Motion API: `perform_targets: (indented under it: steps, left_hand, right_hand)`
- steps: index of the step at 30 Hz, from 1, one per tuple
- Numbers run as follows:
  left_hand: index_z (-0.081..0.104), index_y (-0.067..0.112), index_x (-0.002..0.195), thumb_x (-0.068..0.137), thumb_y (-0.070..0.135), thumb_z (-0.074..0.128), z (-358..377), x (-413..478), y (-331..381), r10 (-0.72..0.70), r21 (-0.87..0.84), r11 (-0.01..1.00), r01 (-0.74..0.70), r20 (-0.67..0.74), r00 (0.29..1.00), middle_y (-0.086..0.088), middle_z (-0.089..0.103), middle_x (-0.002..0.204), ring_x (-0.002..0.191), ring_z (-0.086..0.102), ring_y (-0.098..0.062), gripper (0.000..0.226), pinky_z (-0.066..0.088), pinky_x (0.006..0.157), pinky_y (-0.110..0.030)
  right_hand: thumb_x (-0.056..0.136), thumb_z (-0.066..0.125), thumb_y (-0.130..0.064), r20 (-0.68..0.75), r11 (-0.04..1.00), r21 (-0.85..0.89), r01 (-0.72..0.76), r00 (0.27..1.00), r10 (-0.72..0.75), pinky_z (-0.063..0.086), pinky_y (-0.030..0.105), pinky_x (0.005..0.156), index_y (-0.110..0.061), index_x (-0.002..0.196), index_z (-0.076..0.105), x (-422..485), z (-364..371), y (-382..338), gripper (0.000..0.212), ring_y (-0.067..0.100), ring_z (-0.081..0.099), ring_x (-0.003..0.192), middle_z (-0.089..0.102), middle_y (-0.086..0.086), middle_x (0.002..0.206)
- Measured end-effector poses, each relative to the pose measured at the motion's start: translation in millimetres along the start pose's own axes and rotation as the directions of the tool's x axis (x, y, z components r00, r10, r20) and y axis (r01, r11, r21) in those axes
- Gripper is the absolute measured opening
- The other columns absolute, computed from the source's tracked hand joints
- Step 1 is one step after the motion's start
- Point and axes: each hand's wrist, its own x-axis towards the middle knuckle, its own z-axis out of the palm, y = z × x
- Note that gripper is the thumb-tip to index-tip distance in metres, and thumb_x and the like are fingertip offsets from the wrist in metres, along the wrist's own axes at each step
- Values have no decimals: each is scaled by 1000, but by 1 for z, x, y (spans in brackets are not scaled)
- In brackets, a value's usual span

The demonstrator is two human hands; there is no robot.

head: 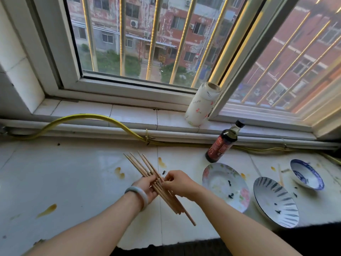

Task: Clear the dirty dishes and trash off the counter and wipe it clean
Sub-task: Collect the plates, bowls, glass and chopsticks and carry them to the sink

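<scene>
My left hand (145, 187) grips the bundle of pale wooden chopsticks (143, 168), my right hand (180, 182) pinches it; they run near-right to far-left between both.

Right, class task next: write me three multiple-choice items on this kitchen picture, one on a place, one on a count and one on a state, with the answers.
1. Where does the paper roll stand?
A. on the windowsill
B. in a sink
C. on a chair

2. How many dishes lie on the counter?
A. one
B. three
C. six

3. The bundle of chopsticks is:
A. standing in a cup
B. snapped in half
C. held in both hands

Answers:
1 A, it stands on the sill by the window frame.
2 B, there is a flowered plate, a striped plate and a blue bowl.
3 C, the left hand and the right hand both grip it.
</scene>
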Motion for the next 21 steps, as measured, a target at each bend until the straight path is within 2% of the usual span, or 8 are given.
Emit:
perform_targets:
  steps: [3, 7, 10, 13, 15, 18, 21]
  left_hand:
    - [59, 1, 109, 98, 8, 49, 9, -5, -11, -16, 33, 999, 14, 52, 998, -17, 63, 99, 89, 62, -28, 17, 53, 79, -42]
    - [59, -1, 112, 100, 19, 49, 31, -19, -18, -34, 73, 997, 26, 113, 993, -19, 65, 98, 90, 64, -30, 26, 52, 68, -41]
    - [58, 0, 113, 100, 25, 48, 48, -24, -23, -26, 95, 995, 12, 145, 989, -24, 65, 108, 98, 64, -36, 30, 52, 71, -45]
    - [59, 0, 113, 98, 22, 51, 65, -24, -37, -18, 128, 992, -4, 170, 985, -25, 66, 111, 100, 64, -37, 28, 53, 74, -45]
    - [60, 0, 108, 99, 19, 50, 82, -21, -54, -23, 162, 987, -8, 186, 982, -22, 69, 97, 91, 65, -34, 24, 55, 68, -43]
    - [61, 3, 98, 98, 16, 49, 111, -21, -90, -41, 185, 983, 7, 178, 983, -15, 70, 68, 74, 66, -29, 18, 59, 51, -33]
    - [61, 2, 105, 97, 12, 50, 146, -18, -135, -80, 176, 983, 44, 202, 976, -14, 70, 68, 61, 71, -27, 16, 58, 48, -35]
  right_hand:
    - [88, 61, -29, -87, 1000, 19, 5, 996, -3, 41, 20, 53, -12, 96, 64, 0, -4, 1, 19, 11, 55, 70, 61, 1, 87]
    - [89, 63, -30, -171, 998, 38, 51, 984, -44, 50, 25, 65, -12, 102, 67, -3, -20, 2, 22, 17, 62, 86, 63, 2, 95]
    - [90, 60, -27, -186, 995, 81, 64, 981, -48, 53, 26, 62, -11, 103, 67, -10, -35, 9, 22, 21, 67, 85, 67, 7, 97]
    - [91, 56, -17, -171, 987, 147, 65, 985, -39, 55, 28, 59, -9, 103, 67, -18, -50, 27, 18, 21, 66, 80, 66, 9, 94]
    - [91, 52, -10, -165, 984, 164, 72, 985, -45, 52, 26, 55, -8, 105, 66, -26, -64, 46, 20, 21, 63, 77, 65, 10, 94]
    - [91, 51, -6, -165, 978, 196, 69, 986, -37, 46, 21, 49, -6, 107, 65, -45, -89, 80, 21, 15, 58, 65, 62, 10, 89]
    - [89, 49, -3, -170, 971, 225, 77, 985, -39, 45, 21, 45, -6, 104, 62, -67, -123, 125, 21, 11, 56, 53, 61, 6, 77]
